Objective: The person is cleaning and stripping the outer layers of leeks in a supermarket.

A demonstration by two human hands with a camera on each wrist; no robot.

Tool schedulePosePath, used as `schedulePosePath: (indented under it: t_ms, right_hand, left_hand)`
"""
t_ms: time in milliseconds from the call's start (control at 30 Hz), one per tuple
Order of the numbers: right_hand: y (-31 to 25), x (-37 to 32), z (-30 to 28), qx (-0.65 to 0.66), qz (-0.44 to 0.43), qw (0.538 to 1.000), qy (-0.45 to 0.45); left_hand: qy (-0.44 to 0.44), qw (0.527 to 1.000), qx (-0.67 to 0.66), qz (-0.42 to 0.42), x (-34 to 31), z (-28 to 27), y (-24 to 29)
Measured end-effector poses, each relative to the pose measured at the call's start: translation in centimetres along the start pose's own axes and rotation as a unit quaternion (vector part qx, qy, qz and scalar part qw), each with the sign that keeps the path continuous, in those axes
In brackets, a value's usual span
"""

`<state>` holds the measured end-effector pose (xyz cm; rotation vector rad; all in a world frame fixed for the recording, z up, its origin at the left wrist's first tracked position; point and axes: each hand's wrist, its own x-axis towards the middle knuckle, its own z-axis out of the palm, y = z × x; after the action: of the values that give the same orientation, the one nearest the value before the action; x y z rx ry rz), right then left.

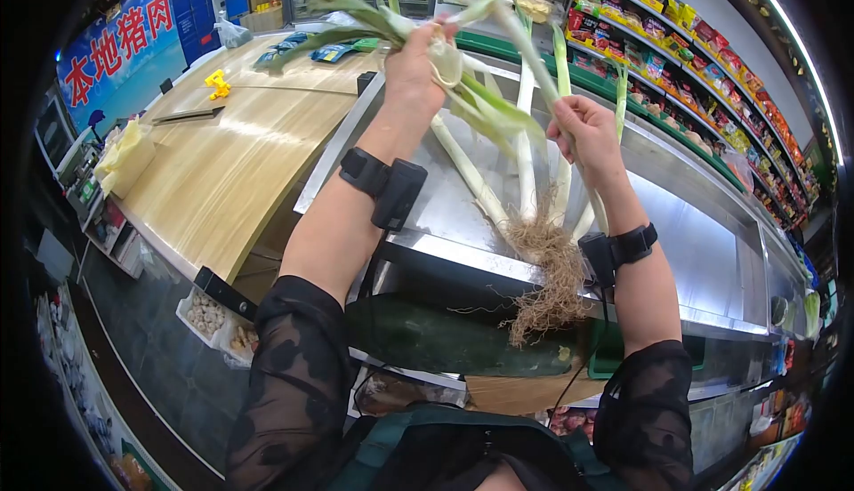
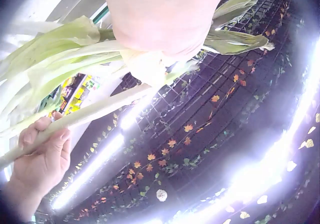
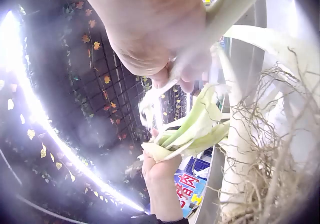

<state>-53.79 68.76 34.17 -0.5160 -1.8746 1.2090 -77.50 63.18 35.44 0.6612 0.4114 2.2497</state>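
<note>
My left hand (image 1: 416,68) grips a bundle of loose pale-green scallion leaves (image 1: 487,110), raised over the back of the metal counter. My right hand (image 1: 589,140) pinches a long scallion stalk (image 1: 527,51) that slants up and left toward the left hand. In the left wrist view this white stalk (image 2: 95,111) runs from the right fingers up to the left hand. Several more scallions (image 1: 470,169) lie on the metal counter (image 1: 427,215), their tangled brown roots (image 1: 544,255) hanging over its near edge. Seen from the right wrist, roots (image 3: 270,164) spread beside white stems.
On the left, a wooden table (image 1: 253,148) holds a knife (image 1: 189,116) and a yellow object (image 1: 216,85). White baskets of garlic (image 1: 206,316) stand below it. Shelves of packaged goods (image 1: 676,55) line the right. Under the counter edge lies a large dark-green rounded thing (image 1: 445,335).
</note>
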Motion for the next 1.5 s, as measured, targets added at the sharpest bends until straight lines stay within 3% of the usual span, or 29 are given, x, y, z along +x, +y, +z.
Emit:
schedulePosePath:
  t_ms: [67,133,300,467,533,600,767,900,967,1167,1300,1367,1500]
  right_hand:
    - [-0.4,0.0,-0.5,0.061,0.039,0.997,0.036]
    - [-0.3,0.2,-1.4,0.049,0.031,0.998,0.030]
    - [-0.5,0.1,-1.4,-0.001,0.006,1.000,-0.019]
    - [-0.8,-0.3,-1.1,-0.088,0.010,0.994,-0.070]
    - [-0.9,-0.4,-0.7,-0.101,0.008,0.992,-0.075]
    - [-0.9,-0.5,-0.4,-0.114,0.006,0.990,-0.080]
    - [-0.9,-0.5,-0.3,-0.159,-0.021,0.986,-0.054]
    - [-0.8,-0.6,0.2,-0.111,0.013,0.992,-0.051]
    - [-0.8,-0.6,0.5,-0.067,0.022,0.996,-0.058]
    - [-0.3,-0.4,0.5,-0.080,0.018,0.997,-0.014]
    - [-0.5,-0.6,0.8,-0.066,0.028,0.997,-0.019]
    - [-0.4,-0.6,0.8,-0.035,0.043,0.997,-0.052]
    - [-0.7,0.0,1.4,0.016,0.035,0.998,-0.057]
  left_hand:
    - [-0.032,0.995,-0.086,0.038,0.8,-0.6,0.7]
    - [-0.063,0.994,-0.084,0.034,0.8,-0.7,0.9]
    - [-0.043,0.998,0.043,-0.025,0.2,-0.9,0.3]
    - [-0.074,0.997,0.017,-0.026,0.2,-0.8,0.5]
    - [-0.097,0.990,0.097,0.032,-0.2,-0.6,0.2]
    - [-0.085,0.992,0.086,0.024,-0.1,-0.7,0.2]
    - [-0.044,0.968,0.220,0.111,-0.1,-0.7,0.0]
    - [-0.033,0.981,0.163,0.102,-0.1,-0.5,-0.2]
    - [-0.075,0.987,0.075,0.120,-0.2,-0.4,-0.5]
    - [-0.097,0.982,0.095,0.131,-0.4,-0.4,-0.8]
    - [-0.079,0.992,0.036,0.087,-0.6,-0.2,-0.7]
    - [-0.105,0.993,-0.043,-0.025,-0.1,-0.6,-0.6]
    - [-0.148,0.986,0.080,-0.005,-2.7,0.5,-3.3]
